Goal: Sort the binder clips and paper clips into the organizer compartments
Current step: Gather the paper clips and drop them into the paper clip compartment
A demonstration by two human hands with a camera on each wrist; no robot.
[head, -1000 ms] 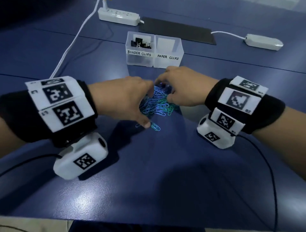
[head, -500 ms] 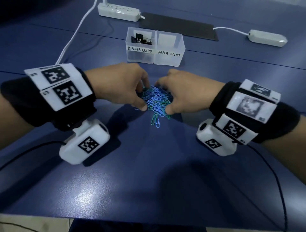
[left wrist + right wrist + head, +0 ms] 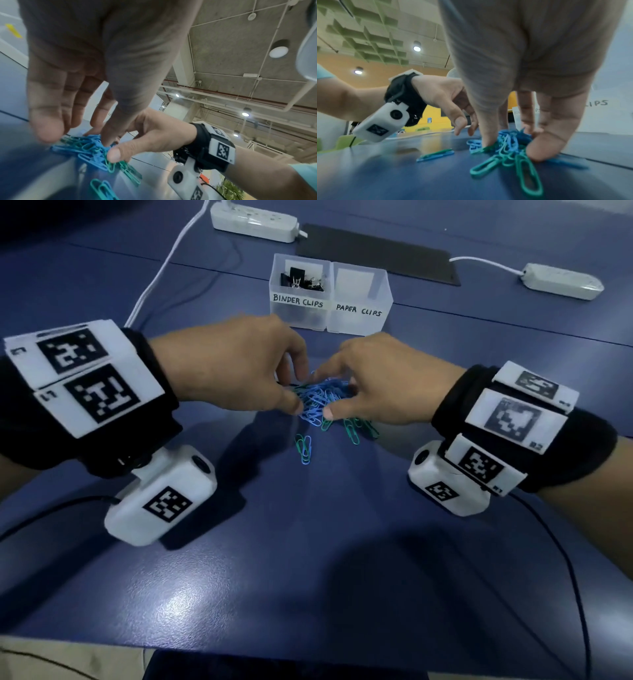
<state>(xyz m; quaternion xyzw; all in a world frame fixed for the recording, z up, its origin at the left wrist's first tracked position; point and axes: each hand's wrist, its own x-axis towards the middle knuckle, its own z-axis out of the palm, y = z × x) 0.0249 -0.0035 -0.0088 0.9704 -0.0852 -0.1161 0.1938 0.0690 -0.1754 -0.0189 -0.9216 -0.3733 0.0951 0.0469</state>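
A pile of blue and green paper clips lies on the blue table in front of the organizer. My left hand curls round the pile from the left, thumb and fingertips on the clips. From the right, my right hand closes on it, thumb pressing the near clips. Two loose clips and several green ones lie just nearer. The compartment labelled BINDER CLIPS holds black binder clips. The PAPER CLIPS compartment looks empty.
Behind the organizer lie a black mat, a white power strip with its cable running left, and a white adapter at the far right. Black wrist-camera cables trail toward the table's near edge.
Both hands have drawn together and squeezed the spread clips into a tighter bunch. A few clips were left behind on the near side.
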